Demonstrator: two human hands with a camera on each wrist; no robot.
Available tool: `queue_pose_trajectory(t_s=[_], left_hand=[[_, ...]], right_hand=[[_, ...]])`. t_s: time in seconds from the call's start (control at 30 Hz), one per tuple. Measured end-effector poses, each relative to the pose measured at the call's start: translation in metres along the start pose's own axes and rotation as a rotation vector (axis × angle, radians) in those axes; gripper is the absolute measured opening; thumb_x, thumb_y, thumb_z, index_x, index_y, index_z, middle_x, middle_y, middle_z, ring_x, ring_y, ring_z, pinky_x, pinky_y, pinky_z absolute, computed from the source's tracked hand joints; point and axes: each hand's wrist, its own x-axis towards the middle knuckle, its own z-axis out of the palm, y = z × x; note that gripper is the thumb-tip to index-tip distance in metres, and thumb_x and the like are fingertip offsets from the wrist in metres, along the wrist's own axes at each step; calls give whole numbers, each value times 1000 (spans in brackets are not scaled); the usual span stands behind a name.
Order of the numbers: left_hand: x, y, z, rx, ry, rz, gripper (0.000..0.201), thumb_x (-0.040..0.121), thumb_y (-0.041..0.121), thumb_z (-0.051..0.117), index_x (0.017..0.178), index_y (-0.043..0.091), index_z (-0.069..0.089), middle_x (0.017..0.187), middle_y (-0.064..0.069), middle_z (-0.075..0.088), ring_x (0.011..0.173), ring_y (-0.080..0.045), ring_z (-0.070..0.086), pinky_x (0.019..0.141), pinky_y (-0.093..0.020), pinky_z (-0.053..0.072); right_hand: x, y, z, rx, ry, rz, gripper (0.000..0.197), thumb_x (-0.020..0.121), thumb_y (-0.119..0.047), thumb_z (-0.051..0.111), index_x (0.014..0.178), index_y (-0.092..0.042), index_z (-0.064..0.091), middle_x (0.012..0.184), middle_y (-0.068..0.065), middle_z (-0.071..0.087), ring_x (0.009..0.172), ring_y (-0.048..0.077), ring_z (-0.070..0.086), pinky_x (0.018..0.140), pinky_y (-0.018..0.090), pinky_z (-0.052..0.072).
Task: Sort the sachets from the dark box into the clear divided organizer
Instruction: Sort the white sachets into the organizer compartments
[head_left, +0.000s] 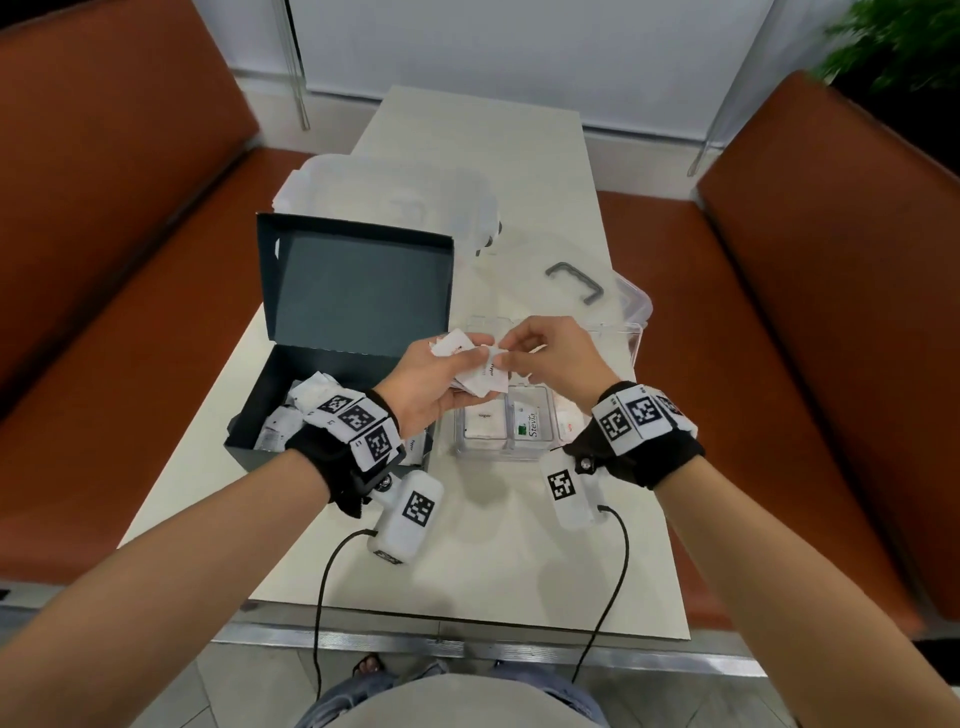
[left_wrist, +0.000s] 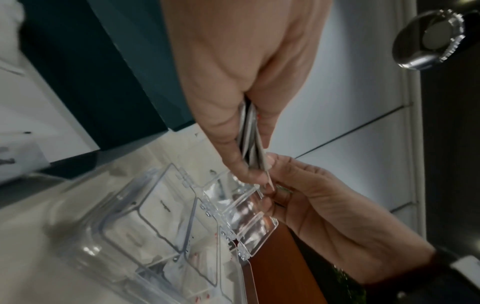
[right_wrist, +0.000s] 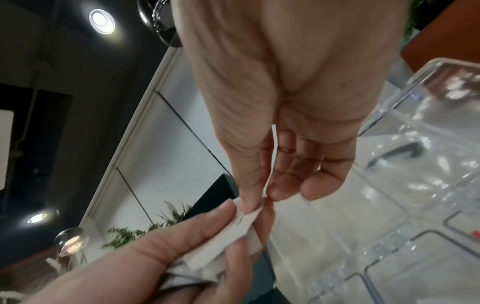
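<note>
Left hand (head_left: 431, 374) grips a fanned stack of sachets (head_left: 480, 382) above the clear organizer (head_left: 506, 449); right hand (head_left: 550, 353) pinches one sachet's edge. Risk: loosened grip spills the stack across compartments.

Both forearms reach forward, bare to the wrists, each wrist wrapped in a black band with white marker tiles. The left hand (head_left: 434, 379) is turned palm up, its fingers (right_wrist: 233, 242) and thumb curled round a small stack of sachets (head_left: 480, 379). The right hand (head_left: 553, 358) meets it from the right, palm down, thumb and forefinger pinching the edge of the top sachet, the other fingers loosely bent.
</note>
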Motion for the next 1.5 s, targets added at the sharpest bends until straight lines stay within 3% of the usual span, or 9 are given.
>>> queue_pose_trajectory(t_s=[0.1,0.27,0.5,0.63,0.73,0.8,1.03,1.23,1.5], left_hand=[[7,-2,18,28,-10,6,26,92,4,61,117,0,60,105,-18,66,90,-28,69,75,-41,60],[14,-6,36,38,-53,-12,21,94,3,58,114,2,60,96,-16,70,78,-26,72,68,-36,61],[20,-15,39,46,-45,-47,19,94,5,58,113,3,61,99,-17,71,85,-27,72,63,-34,59],[22,-19,40,44,-35,-61,19,94,5,58,113,3,61,100,-18,71,85,-28,72,63,-34,59],[23,-21,41,42,-35,-62,18,93,5,58,112,3,62,97,-17,72,85,-28,72,64,-35,59],[24,-22,41,42,-35,-61,18,93,5,59,111,3,62,95,-16,72,84,-28,73,64,-34,59],[22,-24,41,43,-33,-69,18,94,5,58,112,3,62,96,-17,72,84,-27,73,65,-35,60],[18,-24,39,25,-20,-80,26,93,4,59,118,-1,59,97,-19,71,82,-27,73,64,-35,60],[14,-23,37,3,-17,-97,33,93,8,60,124,-4,56,101,-21,70,84,-28,72,65,-35,60]], right_hand=[[-2,6,-23,49,-4,44,16,76,-11,79,85,-8,66,67,2,66,55,6,61,53,16,50],[-7,28,-66,19,108,27,14,82,-10,73,96,-7,69,77,6,71,63,10,69,63,22,57],[-13,76,-94,-372,196,65,3,86,-16,67,84,-15,70,66,-8,66,67,3,64,72,18,49],[-15,100,-93,-491,199,105,7,86,-18,66,81,-20,69,80,-3,68,73,6,59,65,15,45],[-15,109,-83,-564,189,139,7,87,-20,63,84,-22,69,85,-3,66,79,15,62,76,33,54],[-16,114,-76,-666,200,107,8,89,-21,61,86,-23,69,86,-7,63,81,17,60,81,38,50],[-13,126,-58,-905,177,30,21,95,-19,51,91,-27,70,89,-9,68,76,14,48,75,33,21],[-12,126,-56,-957,205,29,19,93,-10,52,87,-23,65,75,-8,61,74,17,43,72,34,18],[-11,117,-55,-1000,196,41,8,92,-25,60,88,-18,60,84,-2,64,81,22,51,77,37,25]])
